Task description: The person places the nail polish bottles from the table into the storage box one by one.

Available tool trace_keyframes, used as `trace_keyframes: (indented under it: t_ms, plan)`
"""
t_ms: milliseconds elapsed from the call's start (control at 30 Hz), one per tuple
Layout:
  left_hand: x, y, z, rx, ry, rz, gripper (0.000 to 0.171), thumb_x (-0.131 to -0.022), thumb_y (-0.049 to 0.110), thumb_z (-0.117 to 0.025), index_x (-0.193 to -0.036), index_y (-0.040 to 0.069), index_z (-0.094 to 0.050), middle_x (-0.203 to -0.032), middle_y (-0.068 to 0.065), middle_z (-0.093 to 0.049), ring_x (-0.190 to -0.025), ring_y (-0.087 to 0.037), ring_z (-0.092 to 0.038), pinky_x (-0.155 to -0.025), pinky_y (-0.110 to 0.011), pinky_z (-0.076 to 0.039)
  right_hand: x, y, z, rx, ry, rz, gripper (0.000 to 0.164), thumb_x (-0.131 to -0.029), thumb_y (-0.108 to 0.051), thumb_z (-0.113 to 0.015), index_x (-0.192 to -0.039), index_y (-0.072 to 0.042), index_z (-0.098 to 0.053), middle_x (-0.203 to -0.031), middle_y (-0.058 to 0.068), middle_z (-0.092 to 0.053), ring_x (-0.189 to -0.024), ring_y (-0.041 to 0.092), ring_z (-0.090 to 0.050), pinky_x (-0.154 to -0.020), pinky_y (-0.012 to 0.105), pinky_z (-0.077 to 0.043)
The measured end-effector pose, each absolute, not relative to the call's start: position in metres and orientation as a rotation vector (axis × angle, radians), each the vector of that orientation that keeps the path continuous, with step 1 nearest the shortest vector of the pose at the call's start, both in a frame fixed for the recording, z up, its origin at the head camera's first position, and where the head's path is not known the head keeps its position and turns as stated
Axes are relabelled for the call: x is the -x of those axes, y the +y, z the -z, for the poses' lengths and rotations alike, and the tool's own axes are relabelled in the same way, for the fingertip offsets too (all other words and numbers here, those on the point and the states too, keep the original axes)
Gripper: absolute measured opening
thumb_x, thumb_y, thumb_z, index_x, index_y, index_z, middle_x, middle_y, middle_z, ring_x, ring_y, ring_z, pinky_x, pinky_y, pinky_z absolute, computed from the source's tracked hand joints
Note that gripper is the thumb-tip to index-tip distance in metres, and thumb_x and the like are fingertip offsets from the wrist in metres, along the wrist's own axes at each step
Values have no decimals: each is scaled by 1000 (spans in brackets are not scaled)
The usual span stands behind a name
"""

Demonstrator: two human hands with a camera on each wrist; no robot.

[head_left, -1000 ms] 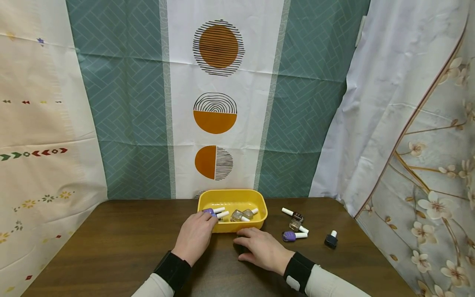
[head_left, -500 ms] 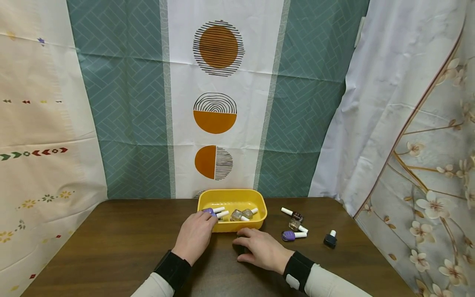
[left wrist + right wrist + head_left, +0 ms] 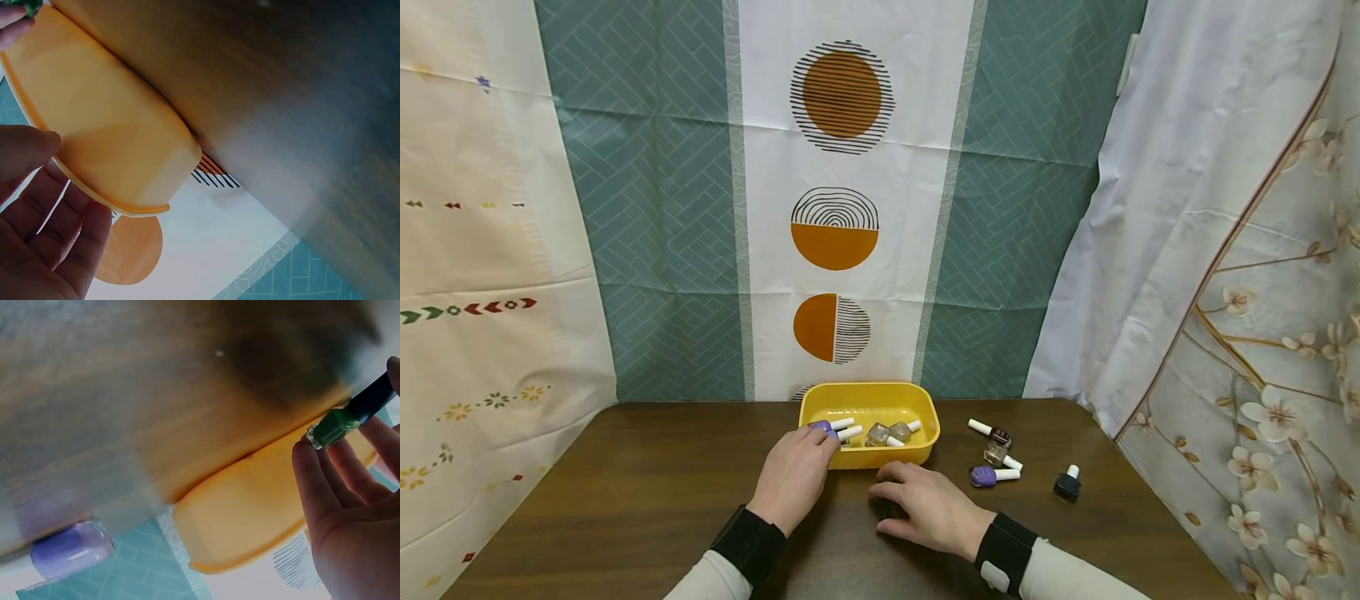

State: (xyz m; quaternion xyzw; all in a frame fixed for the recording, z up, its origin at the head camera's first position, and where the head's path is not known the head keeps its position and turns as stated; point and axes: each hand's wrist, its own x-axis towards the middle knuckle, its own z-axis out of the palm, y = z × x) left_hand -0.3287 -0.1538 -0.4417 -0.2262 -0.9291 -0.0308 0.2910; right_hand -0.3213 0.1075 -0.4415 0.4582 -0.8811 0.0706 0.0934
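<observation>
My left hand [image 3: 797, 479] grips the near-left rim of a yellow plastic basket [image 3: 119, 106], thumb on the outer wall and fingers over the edge. Inside the basket lie purple nail polish bottles [image 3: 822, 426] and glittery clear ones [image 3: 877, 435], all with white caps. Just in front of the basket, my right hand [image 3: 936, 508] pinches a green nail polish bottle [image 3: 337, 427] with a black cap. The right wrist view shows a fingertip at the bottle's base and the thumb at its cap. From the head view, the hand mostly hides this bottle.
Right of the basket lie a dark bottle [image 3: 1002, 437], a glittery bottle [image 3: 996, 453] and a purple bottle [image 3: 983, 477]. Farther right stands a dark navy bottle [image 3: 1067, 487] with a white cap. Behind the brown table [image 3: 647, 492] hang patterned curtains [image 3: 677, 250].
My right hand shifts very slightly, its thumb a little lower. The left hand, the basket and the bottles on the table stay where they were.
</observation>
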Motion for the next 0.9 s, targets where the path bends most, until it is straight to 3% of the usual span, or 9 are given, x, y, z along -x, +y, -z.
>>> trace_keyframes:
  t_ms: [900]
  plan:
    - [329, -154, 442, 608, -2467, 98, 30, -87, 10, -95, -113, 11, -80, -113, -5, -78, -106, -25, -72, -102, -43, -61, 317, 108, 409, -1344, -2535, -209, 45, -104, -42, -80, -140, -15, -75, -141, 2, -65, -128, 15, -65, -107, 35, -57]
